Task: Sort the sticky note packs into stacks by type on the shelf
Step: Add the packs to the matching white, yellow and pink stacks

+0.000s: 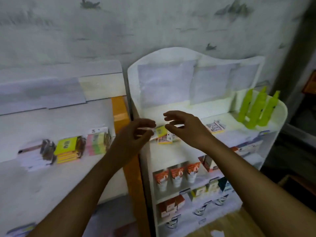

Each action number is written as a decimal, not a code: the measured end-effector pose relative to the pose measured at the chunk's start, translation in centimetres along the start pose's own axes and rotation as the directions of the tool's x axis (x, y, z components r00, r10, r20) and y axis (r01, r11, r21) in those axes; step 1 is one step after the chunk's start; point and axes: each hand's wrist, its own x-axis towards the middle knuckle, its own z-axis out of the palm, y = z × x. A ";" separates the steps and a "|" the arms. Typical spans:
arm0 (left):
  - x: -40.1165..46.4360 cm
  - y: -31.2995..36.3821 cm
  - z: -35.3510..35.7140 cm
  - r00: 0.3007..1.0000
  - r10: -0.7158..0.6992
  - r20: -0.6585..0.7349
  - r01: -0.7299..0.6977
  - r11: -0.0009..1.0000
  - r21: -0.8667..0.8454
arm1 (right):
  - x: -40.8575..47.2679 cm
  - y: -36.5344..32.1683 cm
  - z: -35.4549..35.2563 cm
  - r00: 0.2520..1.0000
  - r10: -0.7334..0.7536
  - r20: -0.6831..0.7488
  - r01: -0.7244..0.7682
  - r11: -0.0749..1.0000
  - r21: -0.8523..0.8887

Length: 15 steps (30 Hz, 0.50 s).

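While both arms reach forward over the top of the white shelf unit (pixel 266 130), neither hand has anything in its grasp. Left hand (pixel 131 135): fingers loosely curled, thumb and forefinger apart, tips just beside the left edge of a small loose pile of sticky note packs (pixel 163 136); contact cannot be confirmed (motion blur). Right hand (pixel 186 127): fingers spread and lightly bent, palm down, hovering above the same pile, fingertips pointing left toward the other hand. Gap between the two hands is narrow, and the pile shows through it.

Pile itself: a yellow-green pack on top, white and yellow-pink packs under it, lying askew near the front left of the upper surface. A second pack with a dark printed pattern (pixel 215 126) lies apart, further right on that surface. Green bottles (pixel 256 110) stand upright at the back right corner.

Left shelf (pixel 56 182), well apart from the hands, carries three stacks in a row:
- white packs (pixel 32 156), leftmost
- yellow packs (pixel 67 149), middle, several high
- pastel pink-green packs (pixel 96 141), rightmost

An orange panel (pixel 120 115) stands between the two units.

Lower tiers of the white unit hold orange-and-white tubes (pixel 176 177) and small boxes (pixel 171 205) (labels unreadable).
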 end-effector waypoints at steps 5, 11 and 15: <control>3.0 -0.1 7.7 0.987 -0.062 0.149 0.048 0.994 0.097 | -0.5 6.3 -4.9 0.998 0.062 -0.023 -0.063 0.996 -0.066; 9.2 -4.5 15.3 0.981 -0.115 0.154 0.098 0.989 0.112 | 1.7 14.7 -9.1 0.985 0.172 -0.021 -0.173 0.975 -0.136; 14.5 -7.7 19.7 0.978 -0.172 0.119 0.176 0.984 -0.023 | 5.2 19.1 -12.3 0.975 0.221 -0.012 -0.219 0.954 -0.206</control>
